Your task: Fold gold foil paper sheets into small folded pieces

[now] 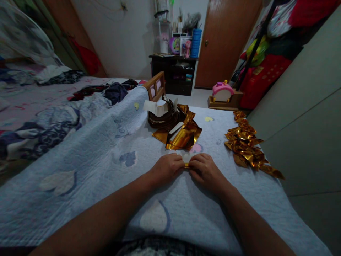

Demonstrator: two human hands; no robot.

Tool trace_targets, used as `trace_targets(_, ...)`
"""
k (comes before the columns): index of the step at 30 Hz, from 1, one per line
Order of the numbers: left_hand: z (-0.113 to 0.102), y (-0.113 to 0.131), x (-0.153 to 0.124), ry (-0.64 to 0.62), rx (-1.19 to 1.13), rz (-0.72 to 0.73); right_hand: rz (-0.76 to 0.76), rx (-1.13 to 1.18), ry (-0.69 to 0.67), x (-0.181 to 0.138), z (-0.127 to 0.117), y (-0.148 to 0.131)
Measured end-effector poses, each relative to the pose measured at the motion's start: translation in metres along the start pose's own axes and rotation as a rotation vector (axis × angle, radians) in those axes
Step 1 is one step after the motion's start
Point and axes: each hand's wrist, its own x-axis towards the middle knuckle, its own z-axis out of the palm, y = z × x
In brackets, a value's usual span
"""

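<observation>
The room is dim, and a pale blue quilted bedcover printed with hearts (106,188) spreads over the bed before me. On it, both hands are close together, a narrow gap between them: the left hand (169,165) and the right hand (204,168) each have bent fingers pinched on a small white-and-gold sheet of paper (187,158). It lies directly between them, its gold edge running crosswise from one set of fingertips to the other, so neither hand is clearly nearer. What shows of it is whitish and thin, with a narrow shiny gold band along the side towards the person; both ends are hidden under the fingers.

Just beyond, rather more in line with the left hand, sits a curled stack of dark-edged paper sheets (163,120), with loose shiny gold foil sheets (184,138) against it. Off to the right, well apart from the right hand, a row of pointed, crumpled-looking gold foil pieces (247,142) runs along the bed's edge. Farther back stands a black wooden cabinet (161,73) beside a brown door (226,39).
</observation>
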Motion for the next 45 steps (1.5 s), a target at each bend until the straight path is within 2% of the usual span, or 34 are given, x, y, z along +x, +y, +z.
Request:
trace_targets(7,-0.004,-0.005,-0.004,0.037,0.101,0.014,0.05,-0.009,0.035,0.0,0.0,0.0)
trace_targets(12,-0.006,-0.005,-0.005,0.137,0.21,0.093,-0.003,-0.058,0.069,0.0,0.0,-0.007)
trace_targets(15,-0.006,-0.005,-0.005,0.167,0.241,0.08,-0.039,-0.094,0.055,0.0,0.002,-0.012)
trace_targets(25,-0.003,-0.009,-0.001,0.022,0.268,0.005,-0.132,-0.09,-0.053,0.001,0.014,-0.024)
trace_targets(29,-0.003,-0.013,-0.001,-0.011,0.205,-0.004,-0.131,-0.042,-0.078,0.001,0.014,-0.024)
trace_targets(33,-0.004,-0.012,-0.002,0.006,0.108,-0.029,-0.121,0.041,-0.082,0.002,0.009,-0.025)
trace_targets(37,-0.006,-0.007,-0.003,-0.016,-0.058,0.004,-0.076,0.099,-0.079,0.002,0.008,-0.024)
trace_targets(42,-0.011,-0.001,-0.004,-0.024,-0.278,0.017,0.016,0.176,-0.048,0.002,0.012,-0.02)
trace_targets(45,-0.014,-0.001,-0.004,-0.043,-0.368,-0.031,0.14,0.213,-0.021,0.003,0.015,-0.019)
